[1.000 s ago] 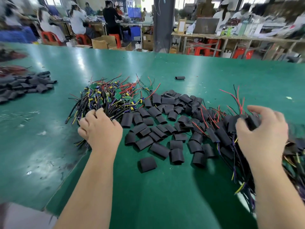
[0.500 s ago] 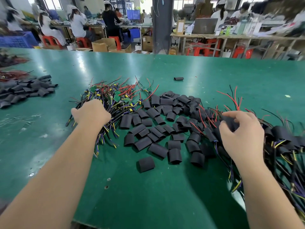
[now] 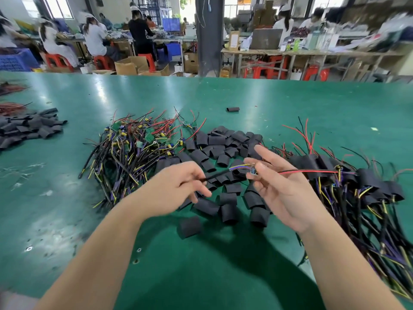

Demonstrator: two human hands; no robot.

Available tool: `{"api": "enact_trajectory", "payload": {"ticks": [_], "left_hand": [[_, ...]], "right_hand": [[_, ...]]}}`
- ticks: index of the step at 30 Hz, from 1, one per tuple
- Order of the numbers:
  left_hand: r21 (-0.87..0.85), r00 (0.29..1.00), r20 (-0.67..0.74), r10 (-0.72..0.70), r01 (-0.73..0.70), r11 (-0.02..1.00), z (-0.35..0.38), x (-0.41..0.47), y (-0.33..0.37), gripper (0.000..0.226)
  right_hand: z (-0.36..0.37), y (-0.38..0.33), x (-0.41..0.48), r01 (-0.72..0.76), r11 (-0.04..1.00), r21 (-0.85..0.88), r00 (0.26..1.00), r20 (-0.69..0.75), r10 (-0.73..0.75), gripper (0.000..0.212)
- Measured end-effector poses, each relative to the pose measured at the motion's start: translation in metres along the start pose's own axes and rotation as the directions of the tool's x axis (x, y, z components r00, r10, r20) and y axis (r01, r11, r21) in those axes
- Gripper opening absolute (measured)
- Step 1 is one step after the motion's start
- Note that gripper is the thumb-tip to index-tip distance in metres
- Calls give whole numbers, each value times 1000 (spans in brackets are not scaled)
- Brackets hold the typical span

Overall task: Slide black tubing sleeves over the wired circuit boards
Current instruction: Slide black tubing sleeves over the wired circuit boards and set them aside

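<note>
One wired circuit board hangs in the air between both hands above the table. My left hand pinches its black cable end. My right hand pinches the small board between thumb and forefinger, other fingers spread; red and black wires trail off to the right. Loose black tubing sleeves lie scattered on the green table under and beyond my hands. A heap of bare wired boards lies at the left. A heap of sleeved boards lies at the right.
A second pile of black sleeves lies at the far left with red wires behind it. One stray sleeve sits alone farther back. Beyond the table's far edge, seated people, red stools, cardboard boxes and a dark pillar.
My left hand has left the bare-board heap carrying one board's cable toward the middle. My right hand has left the sleeved heap and now holds that board's other end.
</note>
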State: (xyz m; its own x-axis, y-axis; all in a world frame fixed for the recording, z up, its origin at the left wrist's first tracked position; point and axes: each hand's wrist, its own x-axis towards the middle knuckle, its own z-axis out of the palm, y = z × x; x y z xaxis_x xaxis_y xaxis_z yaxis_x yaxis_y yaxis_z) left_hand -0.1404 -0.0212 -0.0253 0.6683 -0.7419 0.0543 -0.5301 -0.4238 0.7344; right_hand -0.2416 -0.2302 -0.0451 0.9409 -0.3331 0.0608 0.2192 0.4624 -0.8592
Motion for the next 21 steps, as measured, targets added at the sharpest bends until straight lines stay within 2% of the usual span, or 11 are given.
{"api": "enact_trajectory", "payload": {"ticks": [1,3,7,10,12,14,16,18,21], "left_hand": [[21,1000,20,-13,13,1000,7,0,-1,16],[17,999,-41,-23,24,1000,21,2,-1,11],[-73,966,-243,92,-113,991,48,16,15,7],[-60,942,-305,137,-162,985,57,31,21,12],[-147,956,-289,49,-95,984,58,38,17,14],[-228,973,-225,-58,5,974,60,40,9,17],[-226,969,-221,-107,55,972,63,40,0,20],[-224,959,-264,-99,38,974,63,38,-4,18],[-269,949,-315,-24,-65,961,60,33,-6,13]], "right_hand": [[0,0,0,35,999,-26,999,-5,-35,40],[0,1,1,83,994,-70,996,-34,-86,27],[0,7,2,95,990,-102,994,-47,-101,30],[2,14,3,103,963,-249,991,-54,-120,20],[1,17,4,132,887,-443,981,-72,-182,15],[-1,20,6,149,745,-650,969,-54,-241,16],[1,24,7,151,667,-730,970,-19,-241,16],[4,28,9,161,677,-718,970,-13,-244,17],[5,29,12,160,783,-601,960,-89,-265,20]]}}
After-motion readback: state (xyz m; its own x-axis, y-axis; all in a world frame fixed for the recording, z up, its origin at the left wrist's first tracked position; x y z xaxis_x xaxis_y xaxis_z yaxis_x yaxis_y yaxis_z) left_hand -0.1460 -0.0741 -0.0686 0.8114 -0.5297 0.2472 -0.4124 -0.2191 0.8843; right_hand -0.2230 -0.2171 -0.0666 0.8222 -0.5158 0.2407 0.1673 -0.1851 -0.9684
